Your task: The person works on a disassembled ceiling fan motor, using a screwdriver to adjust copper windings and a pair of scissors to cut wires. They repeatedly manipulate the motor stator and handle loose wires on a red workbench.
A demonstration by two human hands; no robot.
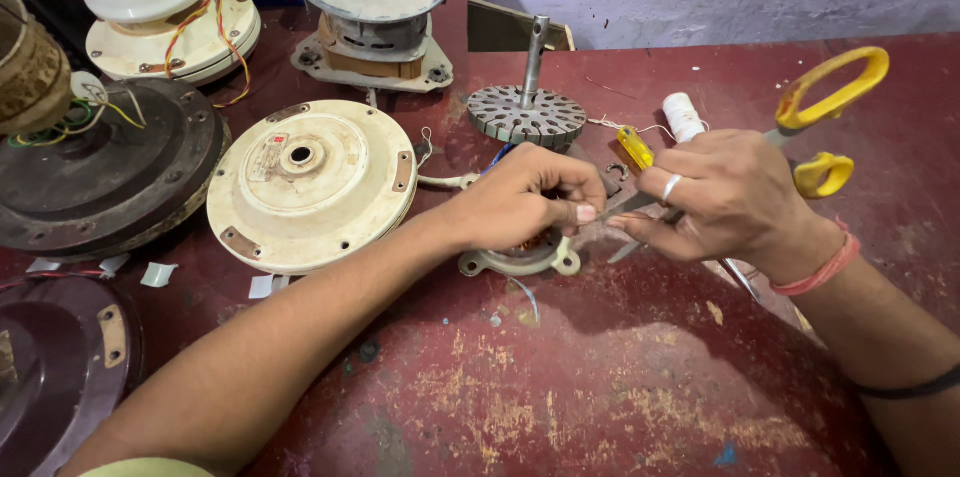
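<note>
The left hand (520,199) rests over a small motor part (520,259) with a pale metal frame, near the middle of the red table (600,387), its fingers curled down and pinched on something at the top of the part; what exactly sits between thumb and fingertip is hidden by the knuckles. The right hand (725,199) comes in from the right edge and is closed around a pair of scissors (830,127) with yellow handles. The handles stick up and away toward the far right corner, and the blades (632,203) run down and leftward, so the long axis slants from upper right to lower left, with the tips almost touching the left thumb. The motor part lies just below and left of the blade tips, under the left hand, which is the nearer of the two. Just beyond the hands stand a screwdriver (634,147) with a yellow handle, a spool of white thread (684,117) and a toothed steel disc on a shaft (527,113). A cream round fan cover (310,182) lies toward the left edge, with a dark round cover (110,172) beside it
</note>
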